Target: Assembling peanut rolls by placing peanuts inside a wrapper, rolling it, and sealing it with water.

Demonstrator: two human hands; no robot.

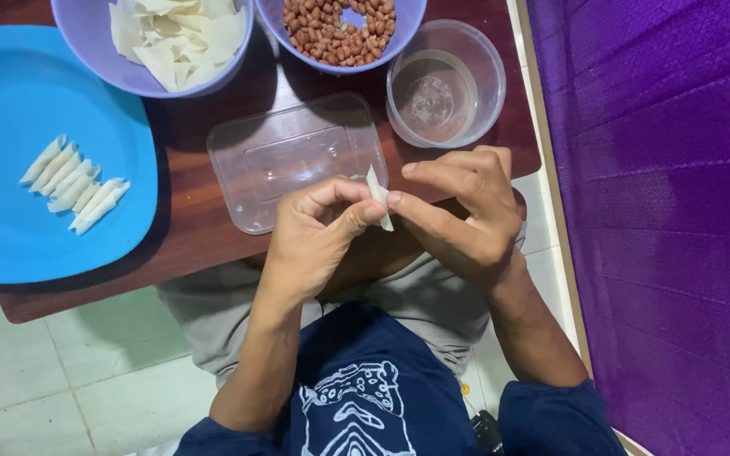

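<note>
Head view, from left to right: a blue plate (10,110) sits on the dark brown worktop (187,211) with a row of small white rolled wrappers (73,183) on it. Behind it is a purple bowl of flat white wrappers (175,38), then a purple bowl of peanuts (340,29). A clear flat lid (289,156) lies in the middle, and a clear round tub (445,84) stands just beside it. Near the worktop's front edge, the left hand (314,241) and the right hand (466,215) meet. Each grip is closed on one small white wrapper (378,197), pinched between thumbs and fingertips. A purple cloth (669,228) fills the right side.
</note>
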